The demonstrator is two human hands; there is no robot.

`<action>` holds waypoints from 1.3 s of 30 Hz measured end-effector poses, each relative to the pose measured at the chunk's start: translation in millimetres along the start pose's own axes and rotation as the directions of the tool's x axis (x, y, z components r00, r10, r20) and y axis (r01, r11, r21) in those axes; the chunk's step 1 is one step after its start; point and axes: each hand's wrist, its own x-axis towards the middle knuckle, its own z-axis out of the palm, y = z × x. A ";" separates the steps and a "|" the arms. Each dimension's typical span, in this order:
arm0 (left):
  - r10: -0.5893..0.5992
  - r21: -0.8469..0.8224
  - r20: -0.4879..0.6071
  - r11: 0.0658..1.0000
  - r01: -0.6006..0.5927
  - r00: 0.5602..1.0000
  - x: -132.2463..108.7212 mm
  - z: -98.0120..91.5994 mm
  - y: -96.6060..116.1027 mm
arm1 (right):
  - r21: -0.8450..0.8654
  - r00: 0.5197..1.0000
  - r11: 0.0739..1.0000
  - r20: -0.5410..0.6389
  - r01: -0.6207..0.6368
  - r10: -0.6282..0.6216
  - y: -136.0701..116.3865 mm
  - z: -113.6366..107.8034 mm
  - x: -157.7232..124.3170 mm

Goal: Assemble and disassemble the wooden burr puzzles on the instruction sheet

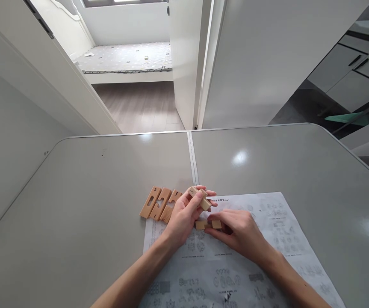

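My left hand (pixel 186 209) is closed around pale wooden puzzle pieces (pixel 205 204), joined or stacked at an angle, one with a printed number. Just below it, my right hand (pixel 242 229) pinches another light wooden piece (pixel 216 224) with a notch in its middle, held low over the printed sheet (pixel 267 209). Left of my left hand, several reddish-brown flat wooden pieces (pixel 154 202) lie side by side, numbered and cut with slots or notches. My left hand partly hides the rightmost of them.
The sheet of small diagrams lies on a grey table (pixel 75 222) with a metal seam (pixel 192 154) across it. Beyond the far edge are an open door (pixel 187 64) and a bed (pixel 126 57). Cabinets (pixel 357 68) stand at the right.
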 end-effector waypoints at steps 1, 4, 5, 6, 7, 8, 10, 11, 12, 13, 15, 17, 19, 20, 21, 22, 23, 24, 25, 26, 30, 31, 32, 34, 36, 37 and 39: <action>0.003 0.003 0.002 1.000 -0.003 1.000 -0.3 0.4 0.3 | -0.001 1.000 1.000 -0.006 0.004 -0.004 0.2 0.3 -0.2; 0.004 0.018 0.018 1.000 -0.004 1.000 -1.3 2.2 1.6 | 0.019 1.000 1.000 -0.029 0.012 -0.011 0.3 1.1 -0.3; 0.004 0.020 0.024 1.000 -0.004 1.000 -1.6 2.8 1.9 | 0.027 0.999 1.000 -0.035 0.014 -0.013 0.2 1.2 -0.2; 0.006 0.020 0.028 1.000 -0.006 1.000 -1.8 3.2 2.1 | 0.034 0.999 0.999 -0.038 0.016 -0.015 0.1 1.3 -0.1; 0.008 0.019 0.029 1.000 -0.009 1.000 -1.9 3.6 2.2 | 0.037 0.999 0.999 -0.041 0.020 -0.018 0.0 1.4 0.0; 0.012 0.016 0.030 1.000 -0.012 0.999 -1.9 3.7 2.0 | 0.036 0.999 0.999 -0.043 0.024 -0.023 0.0 1.4 0.0; 0.018 0.018 0.034 1.000 -0.019 0.999 -1.8 3.8 1.0 | 0.029 0.999 0.999 -0.043 0.031 -0.030 0.0 1.2 -0.1; 0.020 0.022 0.038 1.000 -0.021 0.999 -1.7 3.6 0.3 | 0.028 0.999 0.999 -0.044 0.034 -0.033 0.0 1.0 -0.2; 0.026 0.031 0.044 0.999 -0.027 0.999 -1.7 3.4 -0.5 | 0.031 0.999 0.999 -0.043 0.035 -0.034 -0.1 0.5 -0.3; 0.035 0.046 0.052 0.998 -0.037 0.998 -1.8 3.1 -1.3 | 0.039 0.999 0.999 -0.041 0.033 -0.031 -0.4 0.0 -0.3; 0.055 0.097 0.068 0.993 -0.061 0.996 -2.5 2.5 -2.4 | 0.075 0.999 0.997 -0.034 0.009 -0.007 -1.4 -1.6 -0.2; 0.066 0.166 0.090 0.983 -0.080 0.994 -3.8 2.2 -2.5 | 0.125 0.999 0.991 -0.030 -0.038 0.042 -2.3 -3.0 0.2; 0.061 0.239 0.114 0.967 -0.087 0.992 -5.4 2.5 -1.6 | 0.177 0.995 0.981 -0.034 -0.081 0.089 -2.5 -3.7 0.3; 0.058 0.273 0.128 0.958 -0.091 0.990 -6.2 3.0 -1.0 | 0.198 0.994 0.976 -0.041 -0.094 0.104 -2.3 -3.7 0.2; 0.057 0.302 0.146 0.948 -0.100 0.988 -6.9 3.5 -0.4 | 0.214 0.992 0.972 -0.051 -0.100 0.113 -1.8 -3.5 0.0; 0.059 0.324 0.166 0.939 -0.111 0.984 -7.5 4.2 0.1 | 0.228 0.991 0.968 -0.061 -0.103 0.120 -1.3 -3.2 -0.3; 0.061 0.335 0.190 0.934 -0.123 0.980 -7.8 4.8 0.4 | 0.244 0.989 0.964 -0.068 -0.108 0.128 -0.8 -2.9 -0.5; 0.064 0.337 0.218 0.932 -0.137 0.974 -8.1 5.4 0.5 | 0.261 0.988 0.958 -0.069 -0.116 0.139 -0.5 -2.6 -0.8; 0.068 0.331 0.246 0.932 -0.149 0.967 -8.2 5.8 0.3 | 0.282 0.986 0.951 -0.064 -0.127 0.151 -0.4 -2.6 -1.0; 0.070 0.322 0.271 0.933 -0.159 0.960 -8.3 6.1 -0.1 | 0.306 0.985 0.942 -0.054 -0.140 0.164 -0.7 -2.8 -1.0; 0.069 0.306 0.320 0.936 -0.172 0.945 -9.8 6.0 -3.8 | 0.399 0.971 0.893 -0.026 -0.209 0.239 -4.1 -5.8 0.3; 0.068 0.317 0.315 0.933 -0.172 0.947 -10.5 5.5 -4.9 | 0.419 0.964 0.878 -0.026 -0.231 0.266 -5.0 -7.0 0.8; 0.064 0.342 0.306 0.924 -0.172 0.950 -11.2 4.9 -6.1 | 0.439 0.955 0.862 -0.026 -0.255 0.296 -5.8 -8.4 1.4; 0.051 0.431 0.278 0.886 -0.172 0.959 -12.3 3.4 -8.3 | 0.471 0.935 0.830 -0.030 -0.299 0.354 -6.5 -11.1 2.4; 0.038 0.532 0.256 0.829 -0.173 0.966 -12.7 2.0 -10.0 | 0.487 0.914 0.807 -0.040 -0.336 0.404 -6.3 -13.2 2.8; 0.038 0.567 0.251 0.804 -0.178 0.967 -12.6 1.5 -10.5 | 0.490 0.904 0.798 -0.045 -0.351 0.425 -6.0 -13.8 2.9; 0.052 0.603 0.254 0.772 -0.200 0.966 -12.1 1.3 -10.8 | 0.492 0.891 0.788 -0.050 -0.371 0.451 -5.6 -13.9 2.5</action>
